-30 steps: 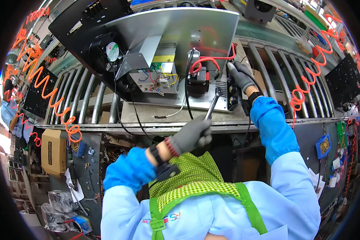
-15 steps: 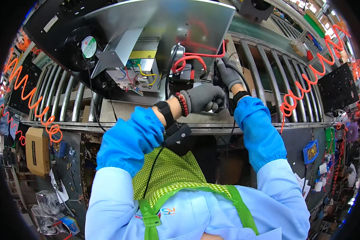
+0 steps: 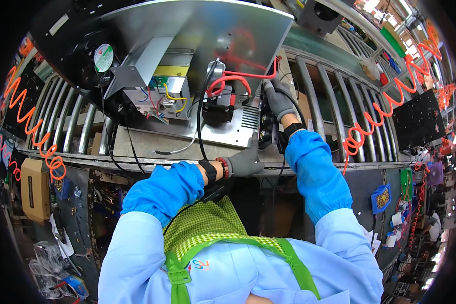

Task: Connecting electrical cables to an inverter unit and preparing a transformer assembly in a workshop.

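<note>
A large metal equipment housing (image 3: 187, 30) lies open in front of me, its circuit board and wires exposed. My right hand (image 3: 279, 103), in a grey glove, is closed on a narrow black panel with round fittings (image 3: 265, 126), which stands upright along the housing's right side. A red cable (image 3: 258, 76) ends beside those fingers. My left hand (image 3: 244, 163), also gloved, is at the housing's near right corner, thumb up against the slotted metal base (image 3: 233, 134) and fingers stretched to the right. A transformer-like block (image 3: 219, 106) with red leads sits on the base.
Steel rollers (image 3: 334, 106) run to both sides of the housing. Coiled orange air hoses (image 3: 375, 121) hang at left and right. A cardboard box (image 3: 34, 190) stands at the left, and a blue bin of small parts (image 3: 380, 198) at the right. A loose cable end (image 3: 162, 152) lies near the front edge.
My left hand has moved down and toward me, from over the slotted base to its near corner, and its fingers have straightened. The right hand stays on the black panel. The view has shifted slightly.
</note>
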{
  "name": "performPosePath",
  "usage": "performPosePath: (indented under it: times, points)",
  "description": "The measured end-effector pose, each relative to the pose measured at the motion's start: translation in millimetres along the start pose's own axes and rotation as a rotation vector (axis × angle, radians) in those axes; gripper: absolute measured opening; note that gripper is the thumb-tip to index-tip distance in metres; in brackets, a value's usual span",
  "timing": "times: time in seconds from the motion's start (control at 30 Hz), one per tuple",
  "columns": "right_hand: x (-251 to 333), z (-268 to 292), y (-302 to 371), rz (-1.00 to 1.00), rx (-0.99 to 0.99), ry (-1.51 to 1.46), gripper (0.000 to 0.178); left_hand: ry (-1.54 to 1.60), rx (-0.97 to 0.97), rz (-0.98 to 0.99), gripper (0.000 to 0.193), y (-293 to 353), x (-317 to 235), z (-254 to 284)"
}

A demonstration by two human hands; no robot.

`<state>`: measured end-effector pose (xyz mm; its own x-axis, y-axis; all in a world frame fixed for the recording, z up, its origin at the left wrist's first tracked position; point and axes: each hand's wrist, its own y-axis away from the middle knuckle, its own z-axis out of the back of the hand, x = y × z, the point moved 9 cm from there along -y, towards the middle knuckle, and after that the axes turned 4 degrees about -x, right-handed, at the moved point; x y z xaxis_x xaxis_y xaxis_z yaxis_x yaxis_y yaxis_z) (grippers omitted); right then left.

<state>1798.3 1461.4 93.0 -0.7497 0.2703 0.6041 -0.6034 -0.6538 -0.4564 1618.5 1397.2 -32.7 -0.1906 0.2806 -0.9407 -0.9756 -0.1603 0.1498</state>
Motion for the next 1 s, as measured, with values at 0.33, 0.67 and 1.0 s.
performPosePath:
  times: [0.33,0.67,1.0]
  points:
    - [2,-3,-1,0.042,0.052,0.021,0.040,-0.136,0.017,-0.020,0.049,8,-97,42]
    - [11,3,-1,0.128,0.023,-0.010,0.037,0.240,0.050,0.051,0.048,-10,-84,52]
    - [7,-5,3,-0.024,0.339,0.106,0.047,0.605,0.087,-0.048,0.038,-28,-89,65]
